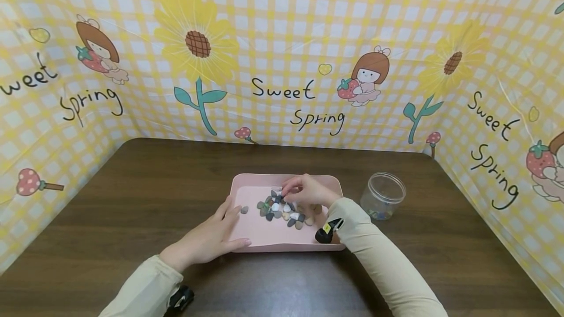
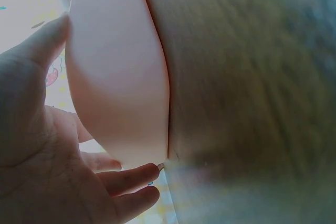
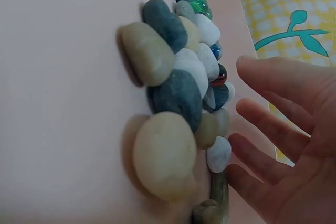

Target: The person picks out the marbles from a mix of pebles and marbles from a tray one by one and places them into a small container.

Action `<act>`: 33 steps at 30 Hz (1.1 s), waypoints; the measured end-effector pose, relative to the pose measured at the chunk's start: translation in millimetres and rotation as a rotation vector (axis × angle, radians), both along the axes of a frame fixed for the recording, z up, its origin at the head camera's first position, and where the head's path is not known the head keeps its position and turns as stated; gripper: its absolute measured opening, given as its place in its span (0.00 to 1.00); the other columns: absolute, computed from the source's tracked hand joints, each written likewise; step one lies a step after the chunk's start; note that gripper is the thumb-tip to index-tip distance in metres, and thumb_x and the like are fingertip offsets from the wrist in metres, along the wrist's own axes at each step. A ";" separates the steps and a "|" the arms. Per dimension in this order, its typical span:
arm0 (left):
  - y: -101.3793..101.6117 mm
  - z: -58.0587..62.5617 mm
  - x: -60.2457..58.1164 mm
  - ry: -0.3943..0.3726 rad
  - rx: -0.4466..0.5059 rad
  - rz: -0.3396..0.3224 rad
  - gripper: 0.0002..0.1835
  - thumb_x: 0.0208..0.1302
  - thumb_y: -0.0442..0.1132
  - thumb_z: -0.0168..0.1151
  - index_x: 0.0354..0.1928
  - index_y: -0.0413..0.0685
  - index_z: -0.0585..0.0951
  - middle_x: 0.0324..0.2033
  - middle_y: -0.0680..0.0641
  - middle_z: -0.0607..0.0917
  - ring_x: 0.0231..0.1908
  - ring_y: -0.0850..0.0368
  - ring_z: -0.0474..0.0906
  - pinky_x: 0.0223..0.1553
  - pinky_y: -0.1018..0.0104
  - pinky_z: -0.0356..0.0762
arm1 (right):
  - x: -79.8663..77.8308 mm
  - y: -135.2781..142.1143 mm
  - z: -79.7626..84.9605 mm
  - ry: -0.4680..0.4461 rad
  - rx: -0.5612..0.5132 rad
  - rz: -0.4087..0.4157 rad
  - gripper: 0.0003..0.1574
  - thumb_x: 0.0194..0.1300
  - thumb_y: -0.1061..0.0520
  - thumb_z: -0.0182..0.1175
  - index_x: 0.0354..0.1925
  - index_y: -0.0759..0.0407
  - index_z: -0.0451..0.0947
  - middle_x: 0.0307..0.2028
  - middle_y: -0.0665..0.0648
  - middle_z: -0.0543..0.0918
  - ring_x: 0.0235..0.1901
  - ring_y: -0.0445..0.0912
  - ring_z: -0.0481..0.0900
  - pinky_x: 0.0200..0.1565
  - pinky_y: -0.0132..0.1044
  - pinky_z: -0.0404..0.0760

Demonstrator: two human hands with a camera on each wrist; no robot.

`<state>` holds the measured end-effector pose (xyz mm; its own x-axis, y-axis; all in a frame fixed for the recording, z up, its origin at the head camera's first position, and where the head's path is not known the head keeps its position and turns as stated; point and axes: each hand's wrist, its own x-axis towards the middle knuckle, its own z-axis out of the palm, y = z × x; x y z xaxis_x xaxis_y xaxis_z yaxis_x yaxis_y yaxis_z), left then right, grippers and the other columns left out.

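Note:
A pink tray lies on the table, with smooth pebbles in grey, white and tan heaped in it. Glass marbles, one green and one dark red, sit among the stones. My left hand rests at the tray's near left corner, its thumb at the front rim and its fingers along the left side. Over the back of the heap is my right hand, fingers bent loosely downward. In the right wrist view its thumb and fingers are apart, with nothing between them.
To the right of the tray stands a clear jar without a lid, a few bluish things at its bottom. One grey pebble lies alone near the tray's left wall. Checked cloth hangs around the brown table.

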<state>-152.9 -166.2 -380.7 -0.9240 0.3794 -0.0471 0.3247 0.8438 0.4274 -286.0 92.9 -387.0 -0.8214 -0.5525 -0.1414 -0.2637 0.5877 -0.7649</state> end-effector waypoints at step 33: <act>-0.5 -0.1 0.3 -0.018 0.013 -0.005 0.49 0.58 0.67 0.53 0.69 0.38 0.58 0.71 0.31 0.46 0.64 0.34 0.62 0.58 0.45 0.68 | -1.1 -9.2 -8.1 0.161 0.066 0.027 0.03 0.53 0.59 0.69 0.29 0.55 0.84 0.55 0.56 0.79 0.59 0.50 0.72 0.62 0.47 0.66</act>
